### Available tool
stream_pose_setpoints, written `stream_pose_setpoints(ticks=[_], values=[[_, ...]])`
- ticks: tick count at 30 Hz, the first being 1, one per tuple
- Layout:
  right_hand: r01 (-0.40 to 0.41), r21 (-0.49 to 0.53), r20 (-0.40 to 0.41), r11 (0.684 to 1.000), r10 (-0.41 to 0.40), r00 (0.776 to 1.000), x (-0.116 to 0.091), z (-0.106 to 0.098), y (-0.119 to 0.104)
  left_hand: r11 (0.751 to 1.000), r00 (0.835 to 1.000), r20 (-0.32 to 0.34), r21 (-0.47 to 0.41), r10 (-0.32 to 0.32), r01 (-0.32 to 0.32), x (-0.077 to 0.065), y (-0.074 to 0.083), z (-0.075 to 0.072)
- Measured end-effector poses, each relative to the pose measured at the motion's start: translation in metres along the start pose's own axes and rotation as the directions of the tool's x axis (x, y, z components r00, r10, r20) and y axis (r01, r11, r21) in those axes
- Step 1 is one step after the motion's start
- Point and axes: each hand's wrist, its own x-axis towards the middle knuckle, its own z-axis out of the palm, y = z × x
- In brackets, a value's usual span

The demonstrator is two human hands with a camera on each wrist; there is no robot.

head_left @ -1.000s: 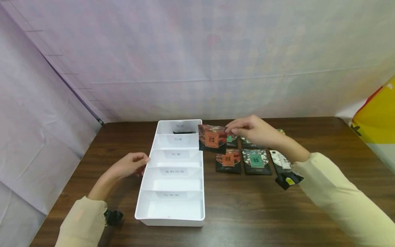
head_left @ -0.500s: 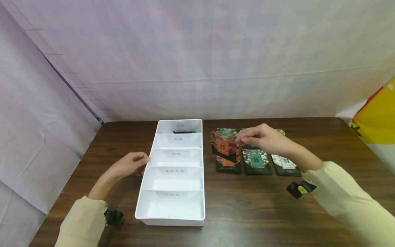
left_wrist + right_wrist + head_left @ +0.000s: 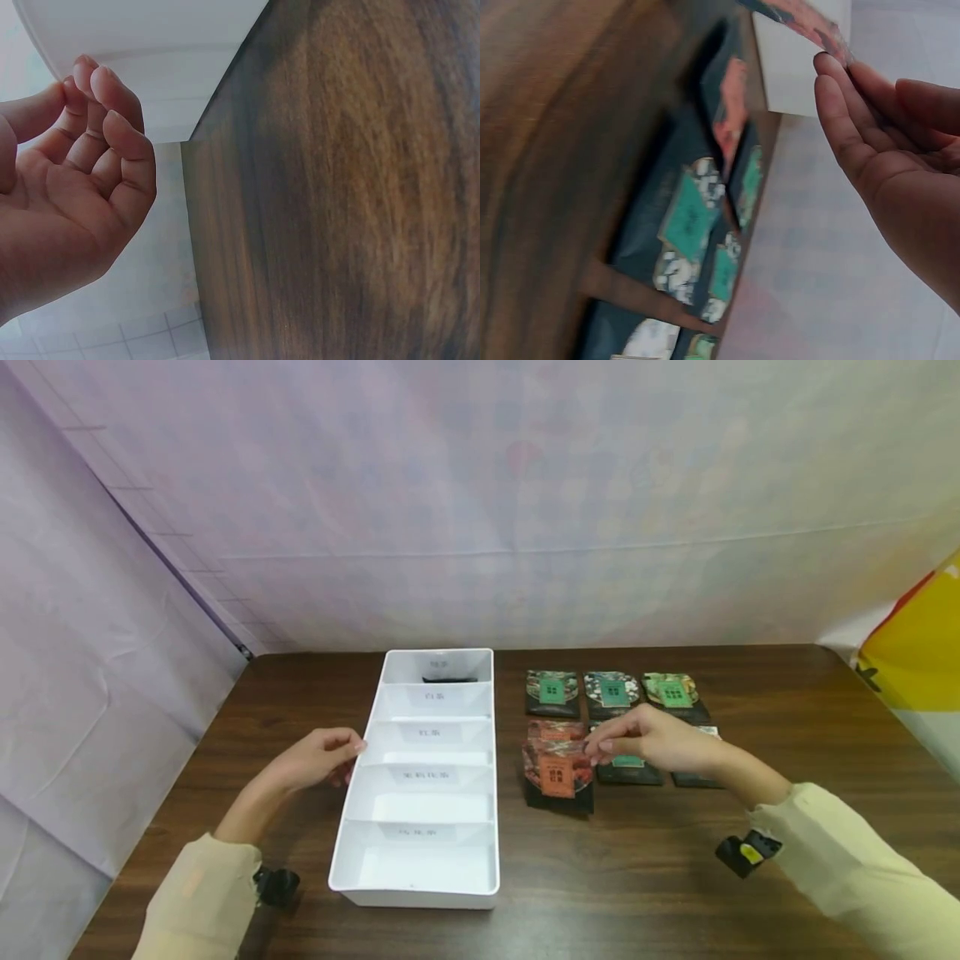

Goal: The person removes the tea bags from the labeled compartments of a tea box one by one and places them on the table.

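My right hand [image 3: 660,745] pinches the top right corner of a black tea sachet with a red-orange label [image 3: 557,777]. The sachet is tilted and overlaps another red-labelled sachet [image 3: 553,729] behind it; whether they touch I cannot tell. In the right wrist view only a strip of the held sachet [image 3: 806,21] shows at the fingertips. My left hand [image 3: 315,758] grips the left rim of a long white divided box [image 3: 427,864] between thumb and forefinger. The left wrist view shows that hand [image 3: 90,172] against the box wall [image 3: 180,45].
Several more sachets lie in two rows right of the box, among them a green-labelled one [image 3: 552,692], a white-flowered one [image 3: 612,692] and a greenish one [image 3: 675,693]. A dark sachet [image 3: 448,680] lies in the box's far compartment. A pale curtain [image 3: 525,527] hangs behind the table.
My right hand has carried the red-labelled sachet from beside the box's far end toward me and slightly right, uncovering the back row of sachets. The left hand and the box stay put.
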Motion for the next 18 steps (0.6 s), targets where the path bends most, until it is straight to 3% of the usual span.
stream_pose_setpoints(ticks=[5, 12, 18], values=[[-0.033, 0.074, 0.053, 0.997, 0.029, 0.998, 0.0, 0.007, 0.01, 1.0, 1.0, 0.004, 0.0, -0.002, 0.002, 0.001, 0.0, 0.0], [0.006, 0.153, 0.132, 0.988, -0.026, 0.991, 0.002, 0.017, 0.026, 1.0, 1.0, 0.01, -0.017, 0.011, -0.011, 0.001, 0.0, 0.0], [-0.031, 0.193, 0.158, 0.981, 0.0, 0.987, 0.003, 0.025, 0.036, 1.0, 1.0, 0.011, -0.022, 0.011, -0.011, 0.001, -0.001, 0.001]])
